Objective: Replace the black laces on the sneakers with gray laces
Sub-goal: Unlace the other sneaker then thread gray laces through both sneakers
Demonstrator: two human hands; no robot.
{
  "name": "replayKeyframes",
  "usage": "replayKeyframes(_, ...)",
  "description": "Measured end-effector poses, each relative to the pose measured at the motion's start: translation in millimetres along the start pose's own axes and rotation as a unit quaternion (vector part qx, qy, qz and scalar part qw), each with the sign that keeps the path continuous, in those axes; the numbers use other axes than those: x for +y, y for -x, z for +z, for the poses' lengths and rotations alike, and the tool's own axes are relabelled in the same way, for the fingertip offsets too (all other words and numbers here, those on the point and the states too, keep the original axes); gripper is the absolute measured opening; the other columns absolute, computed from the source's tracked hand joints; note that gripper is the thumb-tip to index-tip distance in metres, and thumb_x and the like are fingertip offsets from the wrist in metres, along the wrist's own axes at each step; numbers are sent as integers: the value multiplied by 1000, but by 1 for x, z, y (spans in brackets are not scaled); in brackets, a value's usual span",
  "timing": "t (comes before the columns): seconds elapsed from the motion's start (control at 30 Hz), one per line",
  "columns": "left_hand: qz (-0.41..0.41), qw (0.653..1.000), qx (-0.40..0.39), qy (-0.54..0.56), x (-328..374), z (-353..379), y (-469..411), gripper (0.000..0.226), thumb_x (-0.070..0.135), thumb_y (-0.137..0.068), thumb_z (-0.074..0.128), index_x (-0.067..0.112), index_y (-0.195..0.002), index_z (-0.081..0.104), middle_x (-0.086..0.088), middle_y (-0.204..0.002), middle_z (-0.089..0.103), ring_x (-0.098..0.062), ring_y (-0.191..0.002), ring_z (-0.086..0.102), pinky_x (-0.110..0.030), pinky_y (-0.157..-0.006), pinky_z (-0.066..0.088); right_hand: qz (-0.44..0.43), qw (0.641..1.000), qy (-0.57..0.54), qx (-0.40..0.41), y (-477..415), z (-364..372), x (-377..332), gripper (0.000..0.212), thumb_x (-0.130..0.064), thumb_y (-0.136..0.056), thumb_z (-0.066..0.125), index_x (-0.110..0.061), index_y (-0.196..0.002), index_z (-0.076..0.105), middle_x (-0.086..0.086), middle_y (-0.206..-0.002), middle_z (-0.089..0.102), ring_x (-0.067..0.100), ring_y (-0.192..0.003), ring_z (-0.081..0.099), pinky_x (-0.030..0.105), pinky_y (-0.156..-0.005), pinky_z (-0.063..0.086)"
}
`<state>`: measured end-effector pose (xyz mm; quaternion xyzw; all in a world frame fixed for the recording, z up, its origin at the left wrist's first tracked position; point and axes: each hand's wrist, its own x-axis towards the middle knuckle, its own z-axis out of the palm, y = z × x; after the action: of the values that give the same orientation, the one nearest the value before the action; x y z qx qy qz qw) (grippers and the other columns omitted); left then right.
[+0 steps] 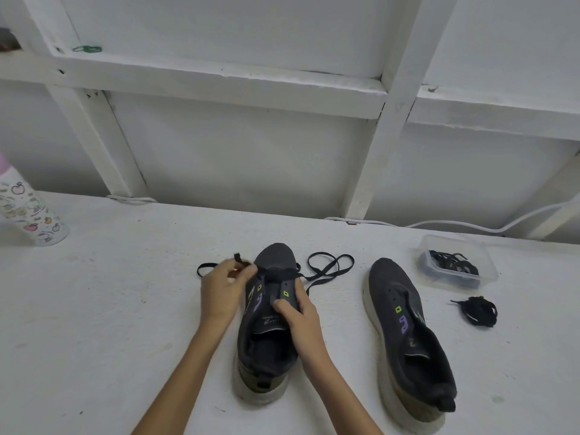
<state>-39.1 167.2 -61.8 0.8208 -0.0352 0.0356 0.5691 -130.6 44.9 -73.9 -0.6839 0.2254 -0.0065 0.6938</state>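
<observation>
The left hand (224, 290) pinches a black lace (329, 265) between thumb and fingertips, just beside the toe end of a dark sneaker (266, 334). The right hand (301, 312) grips the same sneaker from its right side, fingers curled round the eyelet edge and thumb pressed on the tongue. The lace crosses only the eyelets nearest the toe. One end runs out to the left behind the left hand, and the other lies in loose loops on the white surface (125, 309) to the right.

A second sneaker (405, 334) lies well apart to the right, toe away, with bare eyelets. Beyond it, a bundled lace (478, 310) rests on the surface near a clear container (485, 268) that holds dark laces (452, 263); I cannot tell whether these are gray or black. A patterned bottle (25, 211) stands at the far left edge.
</observation>
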Motion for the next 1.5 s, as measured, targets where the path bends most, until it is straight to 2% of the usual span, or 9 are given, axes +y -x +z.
replayKeyframes(0.2,13,961,209,183,41,-38,-35,8,22,-94,62,15,-89,62,1,-70,57,-6,-55,52,-27,-59,47,11,1000,0,-5,1,1,0,79,-46,-68,64,-41,-143,42,-10,-134,59,11,-119,58,41,-105,46)
replayKeyframes(0.3,-8,970,157,186,43,-38,-31,11,26,-94,61,24,-83,61,4,-75,60,0,-57,55,-32,-60,48,6,1000,-2,-2,0,2,1,79,-45,-69,64,-39,-144,41,-9,-137,57,11,-122,56,42,-107,45)
replayKeyframes(0.43,-89,983,-36,156,20,-19,-7,34,49,-70,70,21,-91,68,3,-88,68,-9,-73,57,-23,-59,46,1,1000,-5,-2,1,1,-1,71,-43,-68,62,-41,-138,48,-9,-123,65,12,-112,62,39,-100,50)
replayKeyframes(0.53,-88,987,-116,62,2,-5,9,22,34,-74,81,21,-89,72,4,-87,72,-9,-76,61,-18,-68,48,-10,1000,-7,1,1,1,-2,74,-45,-66,62,-39,-138,48,-10,-120,66,9,-108,63,37,-99,51)
replayKeyframes(0.7,1,995,-101,-23,1,-3,2,19,13,-84,71,28,-75,68,12,-79,70,-8,-78,63,-19,-73,45,-15,1000,-5,-2,1,0,-2,67,-44,-66,62,-41,-132,52,-9,-117,67,10,-106,64,37,-97,52)
replayKeyframes(0.9,-3,994,93,62,22,-26,-23,6,18,-95,59,18,-90,62,-2,-79,62,-4,-57,54,-21,-60,44,-12,1000,-4,-3,1,-1,0,66,-43,-68,63,-40,-133,52,-8,-119,67,14,-109,64,39,-98,52)
replayKeyframes(1.13,-59,991,93,74,14,-36,-12,18,24,-85,74,19,-94,59,-4,-85,69,-3,-50,58,-26,-54,50,-56,998,16,33,4,0,-6,57,-41,-85,63,-31,-140,51,-16,-139,53,3,-128,48,30,-111,39)
replayKeyframes(1.3,-122,980,-26,155,13,-17,28,40,26,-79,80,18,-107,53,-2,-101,69,-14,-92,68,-28,-81,54,-123,983,112,81,-7,-12,-14,26,-24,-96,59,-29,-121,65,-10,-124,58,0,-116,52,21,-98,42)
replayKeyframes(1.5,-64,976,-205,20,15,4,51,74,34,-84,73,30,-145,31,24,-144,34,5,-131,37,-13,-106,29,-202,914,337,97,-33,-23,-33,10,-29,-88,67,-23,-93,74,-10,-95,66,7,-90,58,24,-73,44)
